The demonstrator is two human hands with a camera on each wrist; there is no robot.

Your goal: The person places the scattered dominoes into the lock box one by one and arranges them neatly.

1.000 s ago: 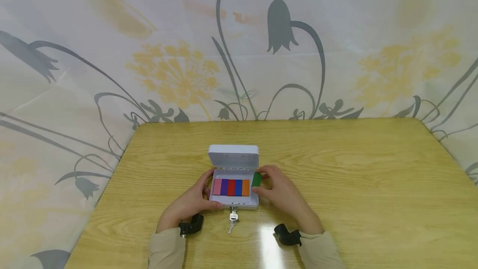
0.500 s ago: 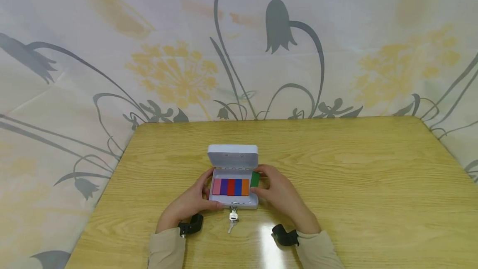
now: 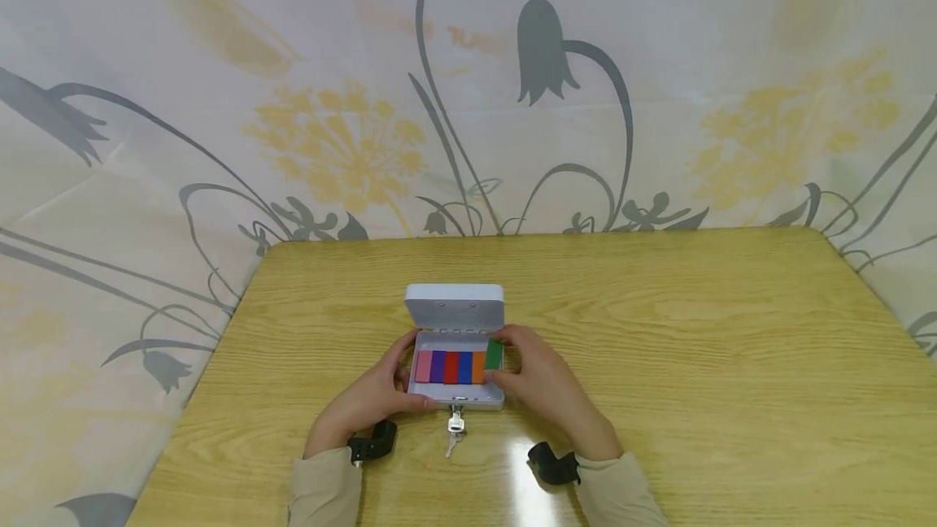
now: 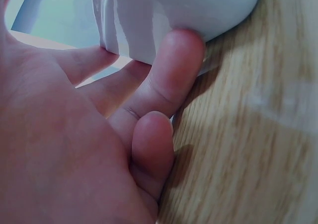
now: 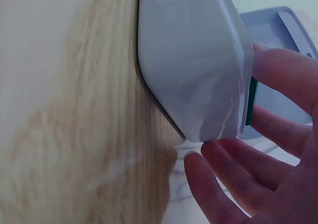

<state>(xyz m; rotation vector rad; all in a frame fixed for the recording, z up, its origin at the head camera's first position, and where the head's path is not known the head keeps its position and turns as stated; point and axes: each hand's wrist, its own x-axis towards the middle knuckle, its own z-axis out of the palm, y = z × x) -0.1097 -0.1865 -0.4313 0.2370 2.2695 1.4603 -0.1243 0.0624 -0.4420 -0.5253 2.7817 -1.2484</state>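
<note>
A white metal cash box stands with its lid raised. Inside lies a row of coloured blocks: pink, purple, red, blue and orange. At the row's right end, my right hand pinches a green block between thumb and fingers, inside the box's right wall. My left hand grips the box's left side, thumb on the front rim, fingertips against the outer wall. In the right wrist view, the box wall hides most of the green block.
Keys hang from the lock at the box's front. The box rests on a wood-grain table, with a flower-printed cloth behind it. Black camera mounts sit on both wrists.
My right hand has moved the green block a little to the left, from over the right wall to beside the orange block. My left hand keeps its place on the box.
</note>
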